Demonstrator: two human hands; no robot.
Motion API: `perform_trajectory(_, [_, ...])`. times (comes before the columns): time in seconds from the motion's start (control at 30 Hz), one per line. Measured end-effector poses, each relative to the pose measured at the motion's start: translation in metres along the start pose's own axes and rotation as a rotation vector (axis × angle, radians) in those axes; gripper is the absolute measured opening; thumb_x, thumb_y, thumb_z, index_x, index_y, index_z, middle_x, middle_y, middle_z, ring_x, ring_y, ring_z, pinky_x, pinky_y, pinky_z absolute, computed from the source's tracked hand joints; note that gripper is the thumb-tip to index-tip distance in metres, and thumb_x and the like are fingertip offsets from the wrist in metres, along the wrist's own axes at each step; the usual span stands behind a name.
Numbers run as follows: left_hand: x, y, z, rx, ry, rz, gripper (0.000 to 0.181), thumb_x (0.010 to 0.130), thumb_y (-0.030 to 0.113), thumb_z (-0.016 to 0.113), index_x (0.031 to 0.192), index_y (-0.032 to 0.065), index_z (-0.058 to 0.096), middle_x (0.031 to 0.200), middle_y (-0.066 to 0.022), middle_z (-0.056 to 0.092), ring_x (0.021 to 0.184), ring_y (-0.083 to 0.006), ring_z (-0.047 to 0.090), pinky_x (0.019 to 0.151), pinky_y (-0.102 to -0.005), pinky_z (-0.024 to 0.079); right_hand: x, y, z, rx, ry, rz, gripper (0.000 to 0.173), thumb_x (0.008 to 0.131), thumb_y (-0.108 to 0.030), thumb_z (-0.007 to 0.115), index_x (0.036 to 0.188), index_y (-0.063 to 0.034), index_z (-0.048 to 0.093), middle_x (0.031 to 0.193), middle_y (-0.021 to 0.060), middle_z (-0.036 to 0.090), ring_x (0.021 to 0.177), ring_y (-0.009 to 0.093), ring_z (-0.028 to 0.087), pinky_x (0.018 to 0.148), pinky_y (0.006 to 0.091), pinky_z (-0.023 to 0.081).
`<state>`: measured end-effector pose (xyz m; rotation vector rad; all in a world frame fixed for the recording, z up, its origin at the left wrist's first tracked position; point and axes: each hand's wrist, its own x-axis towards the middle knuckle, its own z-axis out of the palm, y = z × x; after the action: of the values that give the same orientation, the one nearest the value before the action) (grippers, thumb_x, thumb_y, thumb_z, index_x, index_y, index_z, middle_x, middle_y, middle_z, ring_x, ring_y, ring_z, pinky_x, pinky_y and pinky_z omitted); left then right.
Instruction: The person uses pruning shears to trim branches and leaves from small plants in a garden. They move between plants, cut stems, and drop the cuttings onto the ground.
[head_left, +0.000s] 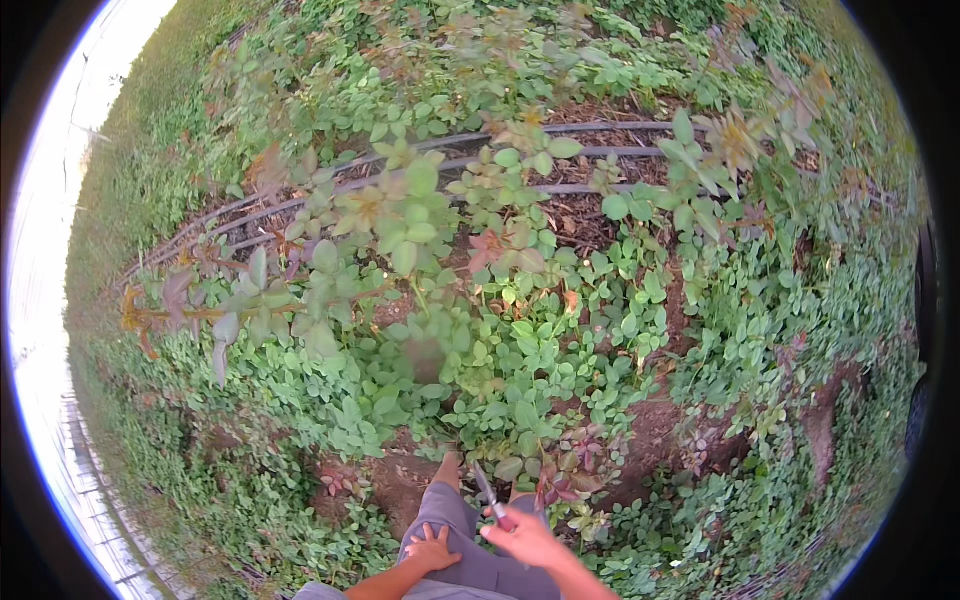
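My left hand (433, 551) rests on the thigh of my grey shorts (444, 510), with its fingers spread and nothing held. In my right hand (525, 538) is a red-handled cutting tool (490, 491), perhaps a knife or pruning shears. Its narrow metal blade points up and away from me, and my fingers hide part of the handle. Just beyond the blade grow leafy rose bushes (525, 352). A reddish young shoot (556, 480) stands close to the right of the tool.
Dark irrigation hoses (555, 189) run across a strip of brown mulch (574, 217) farther ahead. A long rose stem (262, 309) leans out at left, high above the lower leaves. Bare soil (652, 435) shows at the right, and a bright, overexposed area (45, 300) fills the left rim.
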<state>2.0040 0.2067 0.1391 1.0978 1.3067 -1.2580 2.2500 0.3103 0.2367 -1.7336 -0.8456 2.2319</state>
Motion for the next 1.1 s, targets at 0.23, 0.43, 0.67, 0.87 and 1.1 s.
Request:
perform_trajectory(0.23, [-0.01, -0.019, -0.016, -0.135, 0.081, 0.008, 0.089, 0.076, 0.059, 0.057, 0.145, 0.0231, 0.015, 0.15, -0.0235, 0.007, 0.129, -0.0538, 0.023, 0.096, -0.0638, 0.031, 0.095, -0.181, -0.073, -0.453, 0.241, -0.193, 0.037, 0.081, -0.038, 0.056, 0.091, -0.0022, 0.052, 0.075, 0.0157, 0.061, 0.071, 0.031, 0.062, 0.069, 0.0413, 0.05])
perform_trajectory(0.43, [0.007, -0.025, -0.012, -0.041, 0.114, 0.081, 0.089, 0.076, 0.059, 0.058, 0.145, 0.0211, 0.017, 0.149, -0.0238, 0.01, 0.127, -0.0543, 0.026, 0.095, -0.0619, 0.034, 0.236, -0.207, -0.111, -0.473, 0.744, -0.164, 0.042, 0.076, -0.039, 0.057, 0.092, -0.0004, 0.058, 0.091, 0.0252, 0.063, 0.091, 0.04, 0.06, 0.081, 0.0453, 0.047])
perform_trajectory(0.67, [0.005, -0.044, -0.01, -0.054, 0.113, 0.009, 0.087, 0.075, 0.058, 0.059, 0.144, 0.0227, 0.019, 0.148, -0.0217, 0.014, 0.126, -0.0512, 0.03, 0.098, -0.0557, 0.034, 0.26, -0.256, -0.085, -0.935, 0.721, -0.28, 0.05, 0.086, -0.037, 0.052, 0.119, -0.0011, 0.045, 0.113, 0.0182, 0.059, 0.094, 0.034, 0.063, 0.079, 0.0428, 0.05])
perform_trajectory(0.87, [0.006, -0.037, -0.023, -0.021, 0.093, 0.017, 0.086, 0.075, 0.058, 0.06, 0.143, 0.0233, 0.02, 0.148, -0.0205, 0.016, 0.126, -0.0498, 0.031, 0.098, -0.0548, 0.035, 0.248, -0.281, -0.093, -0.963, 0.745, -0.224, 0.046, 0.085, -0.034, 0.056, 0.111, 0.0044, 0.053, 0.115, 0.0176, 0.057, 0.097, 0.031, 0.063, 0.079, 0.0372, 0.051])
perform_trajectory(1.1, [0.001, -0.033, -0.03, -0.085, 0.099, 0.018, 0.087, 0.073, 0.059, 0.06, 0.143, 0.0239, 0.022, 0.147, -0.0198, 0.018, 0.126, -0.0479, 0.033, 0.097, -0.0544, 0.036, 0.177, -0.298, -0.078, -0.98, 0.589, -0.119, 0.031, 0.085, -0.028, 0.052, 0.097, -0.0021, 0.064, 0.092, 0.0154, 0.067, 0.087, 0.027, 0.066, 0.074, 0.0393, 0.051])
